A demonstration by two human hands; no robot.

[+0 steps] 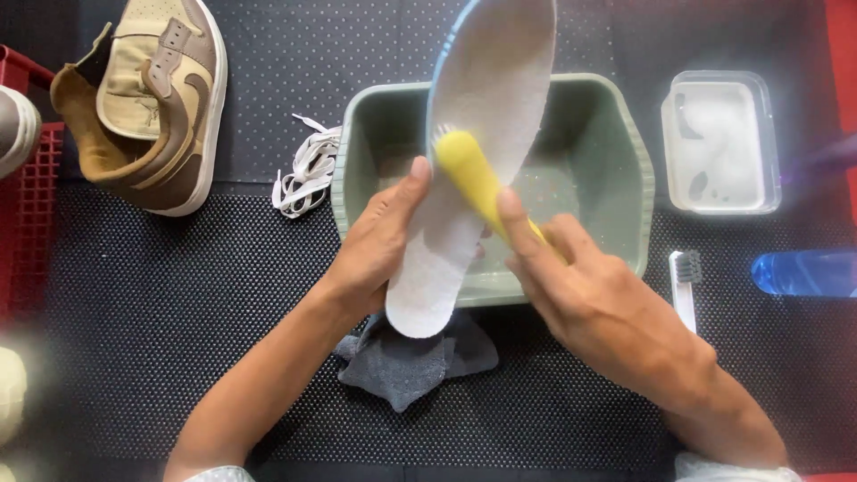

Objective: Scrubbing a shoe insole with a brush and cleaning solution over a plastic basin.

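Two hands are at work over a grey-green plastic basin [629, 170] that sits on a black dotted mat [178, 312]; the left hand [379, 245] is closed on a white shoe insole [473, 152] along its left edge, thumb on top and fingers beneath, tilting it so the heel end hangs toward the person and the toe end rises past the far rim; the right hand [594, 308] is wrapped round the handle of a yellow brush [473, 178], forefinger laid along it, with the bristle head pressed on the insole about its middle. By the look of it the scrubbing of the insole's face is the step in hand; a little water shows in the basin's bottom. As a judgement, the next stroke calls for a firm hold under the insole so it does not bend away, and for carrying the brush over the parts not yet reached.

Just beneath the heel end lies a crumpled grey cloth [411, 366]; left of the basin, a heap of white laces [308, 170]; farther left, a brown-and-tan sneaker [147, 98] on its side near a red crate [27, 187]. Right of the basin stand a clear tub of white foam [721, 143], a white toothbrush [685, 286], and a blue bottle [803, 272].
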